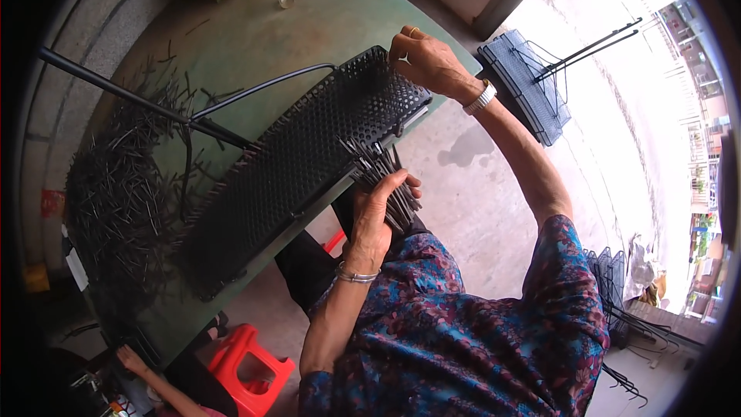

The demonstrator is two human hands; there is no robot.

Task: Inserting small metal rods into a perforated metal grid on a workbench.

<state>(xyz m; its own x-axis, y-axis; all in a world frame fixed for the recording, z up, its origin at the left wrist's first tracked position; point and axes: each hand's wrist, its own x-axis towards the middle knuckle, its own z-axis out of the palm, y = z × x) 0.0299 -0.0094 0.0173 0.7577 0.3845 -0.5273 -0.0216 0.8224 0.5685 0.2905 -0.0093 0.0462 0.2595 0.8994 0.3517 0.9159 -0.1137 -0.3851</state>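
A long black perforated panel [285,150] lies slantwise on the green table, with a black rod handle [143,94] joined to it. In my left hand [374,212], just off the panel's near edge, is a bundle of thin dark strips [397,201]. My right hand [427,60] is at the panel's far right end, its fingers curled down against the holes. Whatever those fingertips pinch is hidden. Rows of short strips seem to stick out along the panel's far edge.
A large pile of loose dark strips [127,185] covers the left of the green table [255,31]. Similar panels with handles [525,85] stand on the floor to the right. A red stool [245,367] and another person's hand [133,361] are at lower left.
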